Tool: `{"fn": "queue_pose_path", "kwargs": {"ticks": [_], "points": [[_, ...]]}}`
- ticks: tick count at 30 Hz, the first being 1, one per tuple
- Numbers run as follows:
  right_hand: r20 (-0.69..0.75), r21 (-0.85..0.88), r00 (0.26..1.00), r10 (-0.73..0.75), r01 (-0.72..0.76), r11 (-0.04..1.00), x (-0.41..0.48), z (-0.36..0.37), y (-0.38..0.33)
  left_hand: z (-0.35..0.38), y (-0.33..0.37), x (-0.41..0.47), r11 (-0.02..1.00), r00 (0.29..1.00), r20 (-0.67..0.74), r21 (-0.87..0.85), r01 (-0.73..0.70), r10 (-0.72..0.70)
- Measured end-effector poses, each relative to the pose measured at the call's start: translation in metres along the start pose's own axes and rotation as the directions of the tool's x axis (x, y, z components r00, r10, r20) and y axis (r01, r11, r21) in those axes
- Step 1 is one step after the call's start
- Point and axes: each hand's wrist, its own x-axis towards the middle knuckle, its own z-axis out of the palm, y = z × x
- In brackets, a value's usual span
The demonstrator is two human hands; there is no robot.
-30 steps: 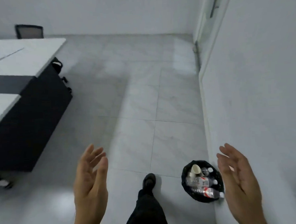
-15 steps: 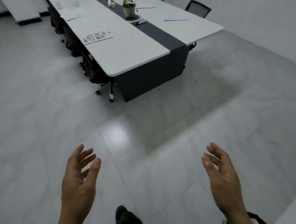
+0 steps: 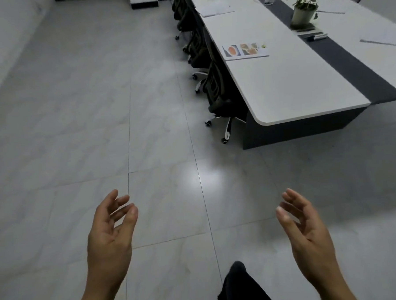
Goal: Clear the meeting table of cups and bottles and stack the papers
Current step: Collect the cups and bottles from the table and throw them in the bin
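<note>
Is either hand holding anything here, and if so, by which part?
Nothing is held. The left hand and right hand are both empty, fingers loosely spread, over the grey tiled floor.

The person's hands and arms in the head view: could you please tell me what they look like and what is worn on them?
The left hand and right hand are bare: no gloves, rings or watch can be seen. The forearms are uncovered down to the frame's lower edge, with no sleeve in view. Between them shows a black trouser leg.
</note>
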Motion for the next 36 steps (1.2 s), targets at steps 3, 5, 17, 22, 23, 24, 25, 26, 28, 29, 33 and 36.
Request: {"fn": "queue_pose_path", "kwargs": {"ticks": [3, 5, 17, 22, 23, 24, 25, 26, 28, 29, 33, 36], "points": [[-0.012, 0.057, 1.0, 0.02, -0.019, 0.998, 0.063, 0.034, 0.002, 0.018, -0.003, 0.066, 1.0, 1.0, 0.003, 0.022, -0.007, 0.007], [0.003, 0.079, 0.999, 0.046, -0.046, 0.996, 0.114, 0.062, 0.007, 0.038, -0.007, 0.117, 0.999, 1.0, 0.0, 0.037, 0.0, 0.0], [0.184, 0.079, 0.97, -0.161, 0.148, 0.986, 0.484, 0.238, -0.153, 0.113, 0.104, 0.457, 0.997, 0.989, -0.132, -0.02, -0.07, 0.066], [0.255, 0.05, 0.951, -0.175, 0.168, 0.985, 0.612, 0.321, -0.191, 0.129, 0.084, 0.582, 0.993, 0.975, -0.222, -0.119, -0.015, -0.012], [0.253, 0.044, 0.953, -0.166, 0.16, 0.986, 0.639, 0.339, -0.195, 0.134, 0.078, 0.613, 0.991, 0.973, -0.227, -0.132, -0.003, -0.027], [0.246, 0.045, 0.957, -0.153, 0.147, 0.988, 0.666, 0.358, -0.199, 0.138, 0.074, 0.647, 0.99, 0.973, -0.229, -0.14, 0.009, -0.041], [0.238, 0.051, 0.961, -0.138, 0.129, 0.99, 0.693, 0.376, -0.205, 0.142, 0.073, 0.682, 0.989, 0.974, -0.221, -0.147, 0.02, -0.053], [0.227, 0.058, 0.966, -0.121, 0.111, 0.992, 0.72, 0.393, -0.211, 0.146, 0.074, 0.719, 0.989, 0.976, -0.207, -0.147, 0.029, -0.06], [0.2, 0.056, 0.975, -0.093, 0.083, 0.995, 0.77, 0.42, -0.23, 0.154, 0.089, 0.793, 0.989, 0.984, -0.168, -0.139, 0.042, -0.066], [0.187, 0.055, 0.977, -0.101, 0.092, 0.994, 0.795, 0.432, -0.241, 0.16, 0.101, 0.829, 0.99, 0.987, -0.153, -0.136, 0.033, -0.054], [0.097, 0.077, 0.989, -0.11, 0.103, 0.992, 0.89, 0.464, -0.283, 0.198, 0.151, 0.975, 0.995, 0.999, -0.033, -0.099, -0.017, 0.014], [0.003, 0.136, 0.995, -0.097, 0.096, 0.986, 0.957, 0.485, -0.304, 0.241, 0.182, 1.071, 0.994, 0.995, 0.057, -0.086, -0.074, 0.079]]}}
